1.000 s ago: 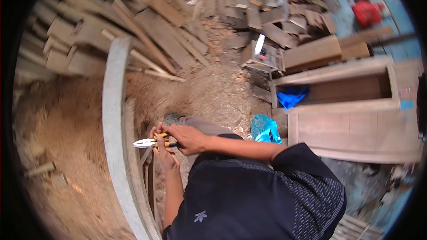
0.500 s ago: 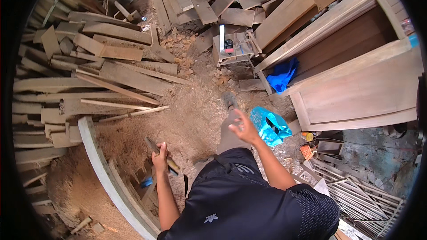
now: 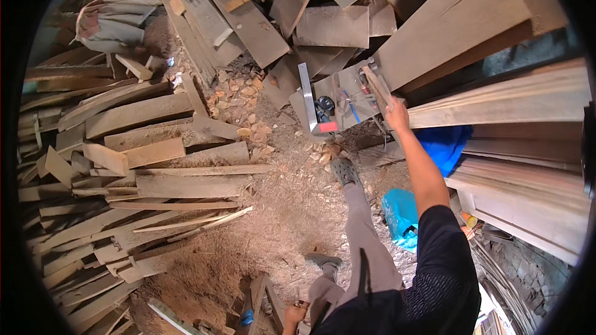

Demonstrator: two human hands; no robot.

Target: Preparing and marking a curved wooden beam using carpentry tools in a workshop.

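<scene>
My right hand (image 3: 396,113) reaches forward to a small low wooden stand (image 3: 344,84). Its fingers are closed round the near end of a wooden bar (image 3: 377,87) along the stand's right side. On the stand lie a silver metal ruler-like blade (image 3: 307,90), a black roundish tool (image 3: 325,107), a red block (image 3: 327,127) and a thin blue stick (image 3: 351,107). Down at the lower edge, my left hand (image 3: 296,314) is closed beside my leg. What it grips is mostly out of sight; only a small dark bit shows on top.
Stacked boards (image 3: 155,111) fill the left side. Planks (image 3: 248,9) lie ahead, and a wide board (image 3: 447,18) leans right of the stand. A large wooden frame (image 3: 515,96), blue cloth (image 3: 444,149) and turquoise bag (image 3: 399,217) sit at right. Sawdust and chips (image 3: 239,102) cover the floor.
My right hand has moved from open in the air to the stand's bar. My left hand, earlier holding a tool with a yellowish part, has dropped to the lower edge. The view has shifted forward.
</scene>
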